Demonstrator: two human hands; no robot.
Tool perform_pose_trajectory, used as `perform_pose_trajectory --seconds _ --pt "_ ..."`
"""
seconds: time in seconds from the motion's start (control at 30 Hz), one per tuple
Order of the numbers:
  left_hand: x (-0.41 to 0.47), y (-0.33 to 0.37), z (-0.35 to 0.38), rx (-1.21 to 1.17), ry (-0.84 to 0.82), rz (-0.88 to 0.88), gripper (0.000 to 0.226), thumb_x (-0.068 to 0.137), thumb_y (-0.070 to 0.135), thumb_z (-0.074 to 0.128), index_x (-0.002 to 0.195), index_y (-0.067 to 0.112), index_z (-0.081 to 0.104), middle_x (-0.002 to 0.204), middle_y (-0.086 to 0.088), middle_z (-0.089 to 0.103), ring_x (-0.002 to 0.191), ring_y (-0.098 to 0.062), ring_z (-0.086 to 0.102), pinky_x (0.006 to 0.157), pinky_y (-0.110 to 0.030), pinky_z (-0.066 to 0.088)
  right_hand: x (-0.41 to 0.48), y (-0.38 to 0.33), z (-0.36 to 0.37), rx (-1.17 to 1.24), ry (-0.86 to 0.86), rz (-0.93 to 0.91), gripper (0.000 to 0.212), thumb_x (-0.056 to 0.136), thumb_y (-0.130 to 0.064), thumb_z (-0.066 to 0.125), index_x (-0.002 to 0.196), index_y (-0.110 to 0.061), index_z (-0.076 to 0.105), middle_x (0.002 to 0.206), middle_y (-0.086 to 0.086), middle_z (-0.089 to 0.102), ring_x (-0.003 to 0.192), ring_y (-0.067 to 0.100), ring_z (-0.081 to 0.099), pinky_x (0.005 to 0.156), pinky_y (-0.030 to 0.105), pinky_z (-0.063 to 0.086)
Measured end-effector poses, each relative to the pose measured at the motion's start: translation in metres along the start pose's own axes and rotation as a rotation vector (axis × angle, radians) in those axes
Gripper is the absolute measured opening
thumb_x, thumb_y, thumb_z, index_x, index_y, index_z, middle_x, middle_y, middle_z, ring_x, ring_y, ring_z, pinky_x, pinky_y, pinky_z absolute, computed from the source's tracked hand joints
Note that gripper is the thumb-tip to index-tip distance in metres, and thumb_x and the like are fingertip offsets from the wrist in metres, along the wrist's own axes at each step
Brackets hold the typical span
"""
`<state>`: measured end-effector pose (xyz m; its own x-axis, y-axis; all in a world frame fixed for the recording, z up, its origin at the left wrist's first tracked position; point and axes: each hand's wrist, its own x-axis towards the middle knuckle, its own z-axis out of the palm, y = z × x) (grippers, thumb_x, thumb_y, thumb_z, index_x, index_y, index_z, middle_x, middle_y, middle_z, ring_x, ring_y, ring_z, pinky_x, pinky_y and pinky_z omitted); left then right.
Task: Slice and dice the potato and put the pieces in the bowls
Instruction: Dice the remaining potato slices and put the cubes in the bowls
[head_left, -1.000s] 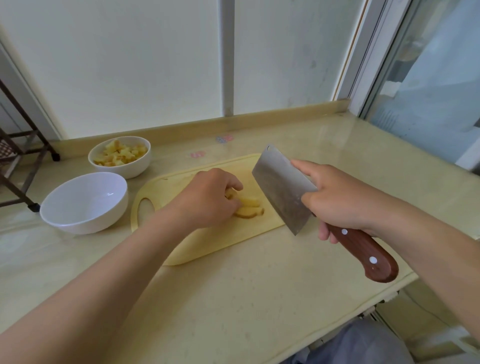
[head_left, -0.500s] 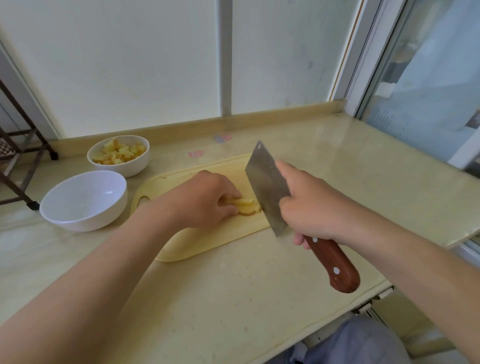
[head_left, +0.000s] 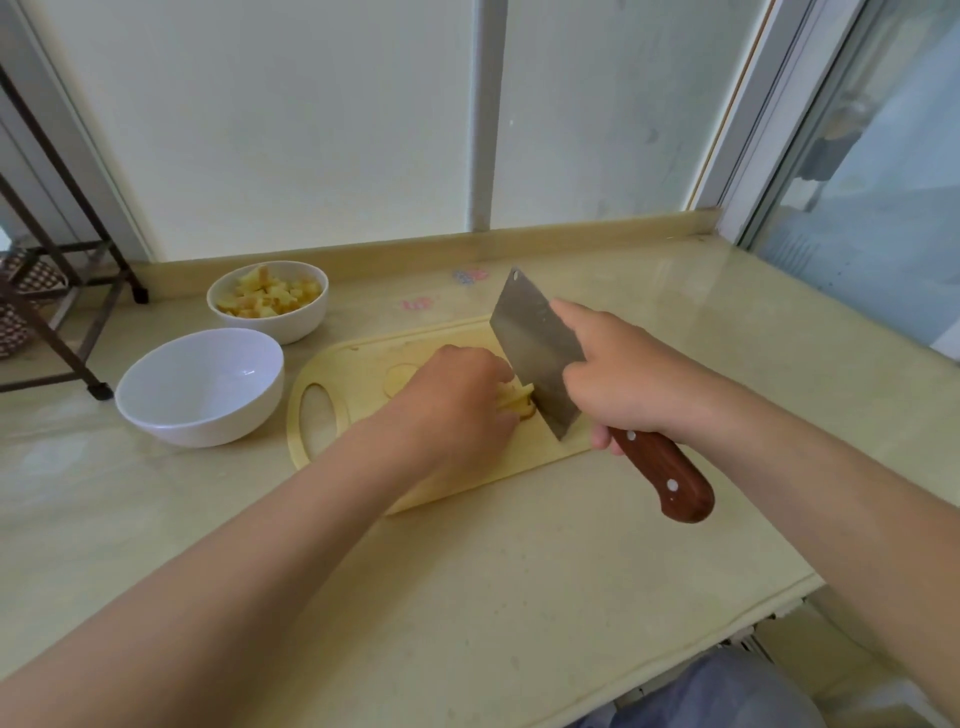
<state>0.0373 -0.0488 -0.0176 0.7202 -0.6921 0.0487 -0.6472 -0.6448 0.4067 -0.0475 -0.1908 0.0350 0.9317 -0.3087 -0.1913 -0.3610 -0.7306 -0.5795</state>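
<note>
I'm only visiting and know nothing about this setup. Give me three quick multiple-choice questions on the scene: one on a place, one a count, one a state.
1. The potato being cut lies: A. on the cutting board; B. in a pan; C. on the floor.
2. White bowls on the counter: A. one; B. two; C. four.
3. The nearer bowl is: A. empty; B. full of dice; C. upside down.
Answers: A, the left hand holds it on the board against the cleaver; B, two stand left of the board; A, only the farther bowl holds diced potato.
</note>
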Motion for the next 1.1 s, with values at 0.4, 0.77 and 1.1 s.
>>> perform_pose_trajectory --seconds 0.4,0.77,1.1 --pt "0.001 -0.005 0.006 0.000 0.074 0.021 0.018 0.085 0.022 0.062 0.072 0.009 0.065 0.069 -0.006 0.062 0.071 -0.025 0.054 0.067 -0.041 0.050 -0.005 0.015 -0.004 0.053 0.010 -0.005 0.086 0.094 -0.001 0.037 0.164 -0.046 0.011 0.148 0.014 0.050 0.048 0.018 0.070 0.045 0.028 0.054" --pt "0.001 -0.003 0.004 -0.024 0.035 0.035 0.021 0.081 0.024 0.059 0.064 0.012 0.054 0.059 0.001 0.048 0.065 -0.023 0.047 0.057 -0.033 0.041 -0.003 0.016 -0.004 -0.031 0.012 -0.032 0.084 0.097 -0.006 0.037 0.163 -0.050 0.007 0.159 0.008 0.040 0.051 0.015 0.071 0.047 0.027 0.054" --pt "0.000 -0.007 0.005 -0.030 0.150 0.123 0.015 0.088 0.019 0.058 0.084 0.016 0.071 0.083 0.001 0.066 0.081 -0.019 0.058 0.074 -0.039 0.052 -0.023 0.018 -0.008 -0.041 0.080 -0.065 0.079 0.100 -0.009 0.036 0.162 -0.051 0.010 0.109 0.007 0.068 0.052 0.018 0.072 0.051 0.032 0.059"
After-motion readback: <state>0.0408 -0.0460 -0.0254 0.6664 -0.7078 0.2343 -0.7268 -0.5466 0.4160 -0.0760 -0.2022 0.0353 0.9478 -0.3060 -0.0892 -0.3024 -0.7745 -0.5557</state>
